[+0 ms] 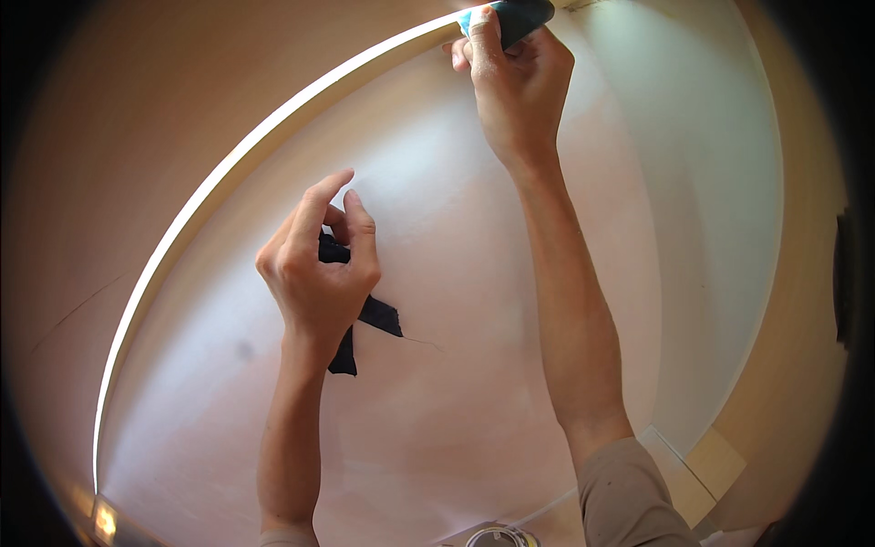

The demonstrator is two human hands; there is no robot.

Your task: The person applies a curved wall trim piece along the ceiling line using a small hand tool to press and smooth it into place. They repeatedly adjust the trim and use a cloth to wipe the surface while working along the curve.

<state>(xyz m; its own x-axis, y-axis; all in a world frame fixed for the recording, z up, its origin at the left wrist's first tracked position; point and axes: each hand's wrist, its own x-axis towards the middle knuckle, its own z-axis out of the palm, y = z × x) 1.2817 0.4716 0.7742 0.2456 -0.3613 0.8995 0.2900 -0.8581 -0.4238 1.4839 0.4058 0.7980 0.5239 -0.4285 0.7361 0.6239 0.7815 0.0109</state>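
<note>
My left hand [319, 260] is over the pale panel, its index finger and thumb apart and the other fingers curled round a black cloth strip [383, 315]. The strip's loose ends come out below the hand near the wrist, one trailing a thin thread. At the top, my right hand [521, 87] pinches a dark teal object [526, 18] with a brighter blue edge. Its kind cannot be made out, as it is partly cut off by the frame. It is at the far end of the panel's raised light rim [264, 137], with thumb on top.
The large pale, glossy panel [437, 383] fills the middle. A round metal-rimmed object [501, 538] is at the lower edge. Small wooden pieces [714, 463] lie by the lower right corner. A dark object [842, 278] is at the far right, and a glowing light [106, 521] at lower left.
</note>
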